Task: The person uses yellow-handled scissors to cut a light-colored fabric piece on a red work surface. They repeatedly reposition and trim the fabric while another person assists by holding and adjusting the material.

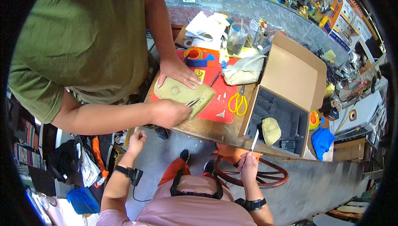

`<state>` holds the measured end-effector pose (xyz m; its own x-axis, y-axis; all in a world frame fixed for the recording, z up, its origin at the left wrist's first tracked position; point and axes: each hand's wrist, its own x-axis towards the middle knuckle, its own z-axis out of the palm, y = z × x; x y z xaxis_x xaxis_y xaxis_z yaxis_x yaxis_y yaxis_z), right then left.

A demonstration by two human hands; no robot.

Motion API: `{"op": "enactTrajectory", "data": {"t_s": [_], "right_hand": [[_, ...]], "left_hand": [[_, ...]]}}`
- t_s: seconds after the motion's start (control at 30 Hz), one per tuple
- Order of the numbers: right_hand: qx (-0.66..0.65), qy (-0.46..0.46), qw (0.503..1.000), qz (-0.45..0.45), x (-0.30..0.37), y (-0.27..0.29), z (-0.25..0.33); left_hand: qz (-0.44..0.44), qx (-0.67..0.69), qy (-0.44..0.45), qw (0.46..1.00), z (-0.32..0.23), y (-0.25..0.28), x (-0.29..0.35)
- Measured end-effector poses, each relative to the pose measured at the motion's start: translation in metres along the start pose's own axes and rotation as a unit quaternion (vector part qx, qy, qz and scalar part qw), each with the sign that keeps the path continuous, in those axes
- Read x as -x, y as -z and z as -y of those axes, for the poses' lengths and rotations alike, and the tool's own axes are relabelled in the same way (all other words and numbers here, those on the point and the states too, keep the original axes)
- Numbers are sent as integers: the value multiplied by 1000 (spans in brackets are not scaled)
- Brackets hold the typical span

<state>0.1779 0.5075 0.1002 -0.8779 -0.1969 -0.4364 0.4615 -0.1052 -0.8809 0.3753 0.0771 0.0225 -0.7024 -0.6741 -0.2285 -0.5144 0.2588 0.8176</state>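
Note:
My right hand [248, 169] is closed round a slim pen-like tool [253, 142] with a pale, narrow tip. The tip points up toward a rounded lump of greenish clay [271, 131], which lies on dark foam in an open cardboard box [296, 62]. From this view I cannot tell whether the tip touches the clay. My left hand [137, 142] hangs in front of the table edge, fingers curled in, with nothing visible in it.
Across from me on the left, a co-worker's hand [179, 72] presses a greenish clay slab [170, 90] on a red mat [222, 112]; their other hand [170, 112] works it with a thin tool. Yellow-handled scissors [238, 103], a wrapped bundle [243, 70] and tape rolls [193, 53] lie nearby.

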Motion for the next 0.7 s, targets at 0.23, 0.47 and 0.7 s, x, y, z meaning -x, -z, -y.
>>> {"op": "enactTrajectory", "data": {"t_s": [0.23, 0.47, 0.7], "right_hand": [[-23, 34, 996, -79, 18, -13, -18], [-62, 37, 988, -140, 35, -71, -49], [-84, 42, 978, -186, 50, -133, -55]], "left_hand": [[-99, -305, -303, 897, -34, 19, -74], [-20, -347, -294, 890, -109, 31, -110], [162, -219, -226, 935, -156, 25, -178]]}}
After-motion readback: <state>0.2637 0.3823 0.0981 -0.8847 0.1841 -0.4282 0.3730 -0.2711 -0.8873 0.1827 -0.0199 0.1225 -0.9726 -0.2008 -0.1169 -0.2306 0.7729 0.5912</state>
